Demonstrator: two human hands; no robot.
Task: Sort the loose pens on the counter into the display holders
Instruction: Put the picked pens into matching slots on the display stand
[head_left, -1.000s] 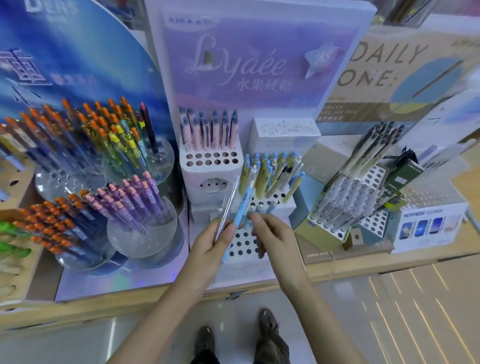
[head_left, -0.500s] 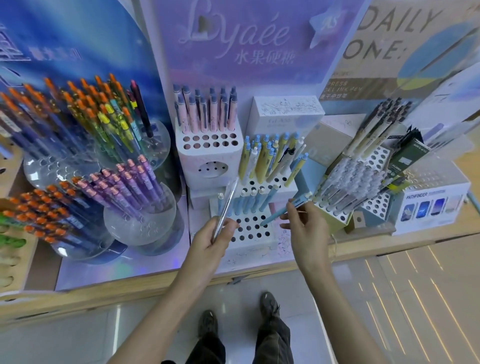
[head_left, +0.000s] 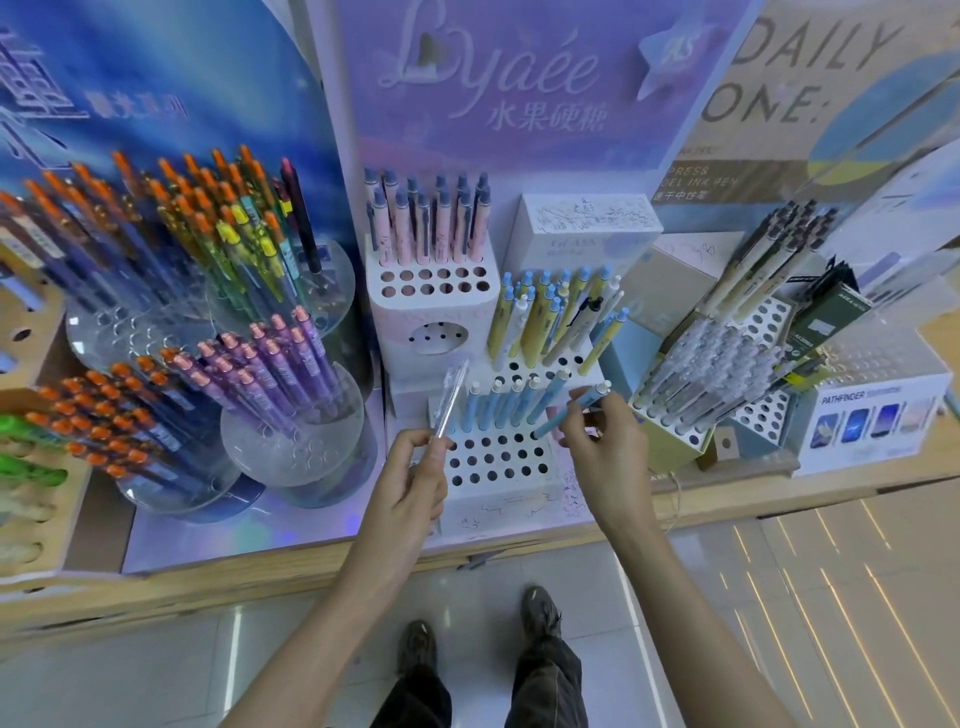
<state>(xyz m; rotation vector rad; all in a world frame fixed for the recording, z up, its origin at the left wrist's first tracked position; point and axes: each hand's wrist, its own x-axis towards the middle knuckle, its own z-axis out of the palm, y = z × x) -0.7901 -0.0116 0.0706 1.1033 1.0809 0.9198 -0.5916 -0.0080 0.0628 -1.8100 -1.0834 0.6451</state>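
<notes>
My right hand (head_left: 602, 441) pinches a light blue pen (head_left: 574, 408) with a white cap, tilted, its tip down at a hole near the right end of the white stepped holder (head_left: 493, 462). A row of matching blue pens (head_left: 511, 405) stands in that holder's lower step, yellow and blue pens (head_left: 550, 317) in the step behind. My left hand (head_left: 415, 478) grips a clear pen (head_left: 451, 400) upright at the holder's left edge.
A white block with pink pens (head_left: 431, 228) stands behind. Round clear holders with purple pens (head_left: 280, 364) and orange-capped pens (head_left: 104, 415) fill the left. A slanted rack of clear and cream pens (head_left: 727, 353) and a PATHFINDER box (head_left: 878, 421) sit right. The wooden counter edge (head_left: 260, 582) runs below.
My right hand took the blue pen out of my left hand, swung right, then came back left and lowered its tip to the holder. The left hand keeps only the clear pen.
</notes>
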